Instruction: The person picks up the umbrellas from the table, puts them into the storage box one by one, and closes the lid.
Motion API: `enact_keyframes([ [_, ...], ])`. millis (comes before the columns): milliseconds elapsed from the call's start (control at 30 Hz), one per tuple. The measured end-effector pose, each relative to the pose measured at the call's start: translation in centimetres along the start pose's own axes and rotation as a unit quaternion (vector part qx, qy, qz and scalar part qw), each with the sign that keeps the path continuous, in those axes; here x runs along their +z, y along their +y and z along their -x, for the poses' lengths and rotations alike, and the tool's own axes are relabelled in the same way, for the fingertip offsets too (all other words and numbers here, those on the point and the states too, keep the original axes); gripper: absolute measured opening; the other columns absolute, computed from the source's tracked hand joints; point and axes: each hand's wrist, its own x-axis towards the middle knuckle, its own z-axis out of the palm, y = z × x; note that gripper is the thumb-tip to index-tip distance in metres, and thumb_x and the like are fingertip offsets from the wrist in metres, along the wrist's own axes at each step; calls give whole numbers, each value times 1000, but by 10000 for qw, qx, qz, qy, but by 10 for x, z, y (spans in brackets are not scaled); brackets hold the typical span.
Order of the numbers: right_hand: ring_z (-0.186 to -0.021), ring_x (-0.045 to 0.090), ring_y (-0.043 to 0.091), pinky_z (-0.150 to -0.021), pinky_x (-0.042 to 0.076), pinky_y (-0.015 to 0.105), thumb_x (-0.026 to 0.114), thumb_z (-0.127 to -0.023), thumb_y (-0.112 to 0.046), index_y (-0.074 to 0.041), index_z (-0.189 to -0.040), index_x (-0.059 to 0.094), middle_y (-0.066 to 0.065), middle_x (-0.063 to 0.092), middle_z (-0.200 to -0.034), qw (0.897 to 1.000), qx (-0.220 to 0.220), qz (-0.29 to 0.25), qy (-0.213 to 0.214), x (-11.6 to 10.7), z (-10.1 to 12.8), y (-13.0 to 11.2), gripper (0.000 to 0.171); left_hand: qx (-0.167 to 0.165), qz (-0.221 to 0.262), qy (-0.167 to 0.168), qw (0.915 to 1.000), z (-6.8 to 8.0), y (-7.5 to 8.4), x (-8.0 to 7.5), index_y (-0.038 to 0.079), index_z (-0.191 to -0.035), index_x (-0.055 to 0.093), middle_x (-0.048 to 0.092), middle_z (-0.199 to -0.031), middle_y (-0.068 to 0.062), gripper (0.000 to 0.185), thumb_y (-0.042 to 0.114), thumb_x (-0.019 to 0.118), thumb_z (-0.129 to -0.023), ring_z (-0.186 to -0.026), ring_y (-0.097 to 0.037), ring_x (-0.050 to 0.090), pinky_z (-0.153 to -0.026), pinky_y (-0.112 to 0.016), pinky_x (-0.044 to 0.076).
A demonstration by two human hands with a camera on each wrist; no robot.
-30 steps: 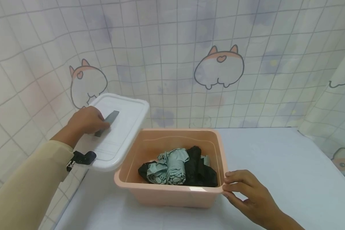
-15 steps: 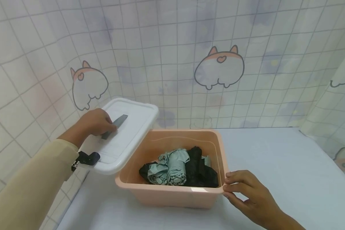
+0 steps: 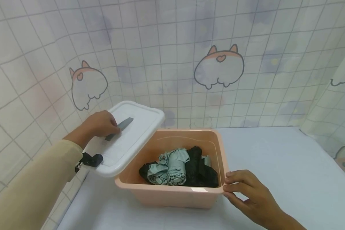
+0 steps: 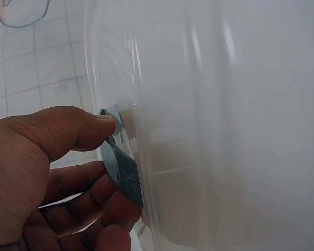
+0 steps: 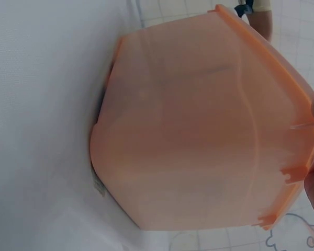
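In the head view my left hand (image 3: 104,124) pinches the grey handle (image 3: 127,123) of a white lid (image 3: 141,119). The lid tilts over the left end of a peach plastic bin (image 3: 175,198). From the left wrist camera, thumb and fingers grip that handle (image 4: 123,175) close against the lid's surface (image 4: 240,130). My right hand (image 3: 248,196) holds the bin's rim at its front right corner, thumb below and fingertips on the edge. Inside the bin lie a rolled grey-green cloth bundle (image 3: 176,167) and black bundles (image 3: 194,169).
The bin stands on a table with a white cover (image 3: 270,159). Behind and to the left hangs a checked curtain (image 3: 172,64) with cartoon corgi prints. A black strap mount (image 3: 92,159) sits on my left wrist, overlapping the lid's near corner in this view.
My left hand has carried the lid to the right and slightly lower, so it covers more of the bin's left end. The right hand and the bin stay put.
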Motion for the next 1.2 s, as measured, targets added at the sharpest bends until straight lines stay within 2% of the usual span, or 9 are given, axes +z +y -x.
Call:
enact_keyframes([
  [300,-112,60,17,-101,43,16,61,-105,-31,-5,-86,72,12,64,-100,10000,20,29,-8,0,0,0,33,155,-58,2,9999,-1,4,4,-4,-107,75,72,-84,-8,37,27,75,-87,-76,-25,66,-65,-37,56],
  [633,-112,60,17,-100,43,17,62,-104,-29,-4,-85,71,13,64,-98,9999,-74,-79,54,0,-4,-2,33,198,117,-97,9997,-2,8,7,-2,-110,75,71,-87,-8,35,25,76,-89,-78,-26,66,-67,-36,56],
  [967,-113,60,17,-100,43,16,61,-105,-31,-6,-87,72,12,64,-100,10000,82,-19,-36,-1,0,-1,32,573,203,-307,9977,0,13,12,-1,-111,75,72,-88,-7,35,27,77,-90,-80,-24,66,-69,-37,56],
  [1200,-114,59,16,-100,43,16,61,-104,-31,-6,-87,71,12,64,-101,10000,37,-54,-37,-1,-2,-2,32,666,174,-236,9973,3,21,16,-1,-112,75,72,-89,-7,36,27,77,-89,-78,-24,66,-67,-36,56],
])
